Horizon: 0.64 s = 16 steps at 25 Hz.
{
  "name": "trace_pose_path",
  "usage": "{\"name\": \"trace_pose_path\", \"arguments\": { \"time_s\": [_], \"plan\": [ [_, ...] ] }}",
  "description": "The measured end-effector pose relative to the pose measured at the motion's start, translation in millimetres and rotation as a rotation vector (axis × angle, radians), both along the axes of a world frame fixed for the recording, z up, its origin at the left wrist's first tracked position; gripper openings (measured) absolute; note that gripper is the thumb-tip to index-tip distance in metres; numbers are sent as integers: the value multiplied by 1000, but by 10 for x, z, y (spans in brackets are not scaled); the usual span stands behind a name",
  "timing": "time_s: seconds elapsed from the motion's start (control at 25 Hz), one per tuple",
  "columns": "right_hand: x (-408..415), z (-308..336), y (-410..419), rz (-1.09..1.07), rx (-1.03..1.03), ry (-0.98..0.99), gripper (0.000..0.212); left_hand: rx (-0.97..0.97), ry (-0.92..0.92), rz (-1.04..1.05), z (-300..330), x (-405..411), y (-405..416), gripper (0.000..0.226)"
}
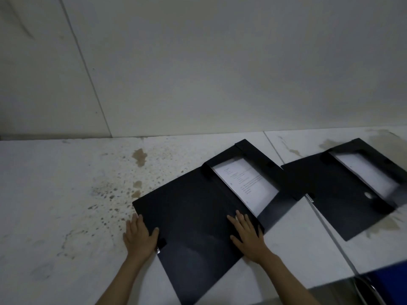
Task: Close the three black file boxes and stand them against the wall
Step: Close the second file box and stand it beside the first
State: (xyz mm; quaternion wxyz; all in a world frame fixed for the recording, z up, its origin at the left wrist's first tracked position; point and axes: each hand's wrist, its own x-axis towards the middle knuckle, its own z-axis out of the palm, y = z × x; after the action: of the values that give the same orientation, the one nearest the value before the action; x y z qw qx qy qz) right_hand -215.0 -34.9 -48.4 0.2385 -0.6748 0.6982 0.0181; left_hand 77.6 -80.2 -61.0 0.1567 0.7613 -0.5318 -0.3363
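Observation:
An open black file box [187,216] lies flat on the white counter [55,194], its lid spread toward me and white printed sheets [244,183] in its tray. My left hand [138,236] grips the lid's left edge, thumb on top. My right hand [248,234] rests flat on the spine fold beside the paper. A second open black file box [343,194] lies to the right, also holding paper [363,172]. A third box is not in view.
The wall [220,62] rises directly behind the counter. Brown stains [139,157] mark the counter's left and middle. A metal-edged seam [330,234] runs between counter sections at the right, with something blue [387,282] below the front edge.

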Motion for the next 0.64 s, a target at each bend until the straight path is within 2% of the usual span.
{"name": "trace_pose_path", "arguments": {
  "time_s": [0.16, 0.32, 0.44, 0.48, 0.56, 0.64],
  "plan": [
    [8, -106, 27, -43, 5, -40, 55, -70, 337, 188, 102, -322, 133, 72],
    [67, -129, 37, -65, -12, -20, 77, -85, 616, 442, 187, -402, 118, 75],
    [126, -82, 19, -68, 35, -37, 64, -78, 867, 674, 179, -152, 10, 72],
    [155, -55, 16, -71, 55, -59, 65, -67, 923, 660, 182, -81, 8, 63],
    [240, 7, 19, -92, 75, -95, 66, 27, 896, 434, 301, -9, 105, 44],
    [411, 56, 27, -136, 79, -137, 66, 141, 804, 190, 421, 42, 271, 45]
  ]
}}
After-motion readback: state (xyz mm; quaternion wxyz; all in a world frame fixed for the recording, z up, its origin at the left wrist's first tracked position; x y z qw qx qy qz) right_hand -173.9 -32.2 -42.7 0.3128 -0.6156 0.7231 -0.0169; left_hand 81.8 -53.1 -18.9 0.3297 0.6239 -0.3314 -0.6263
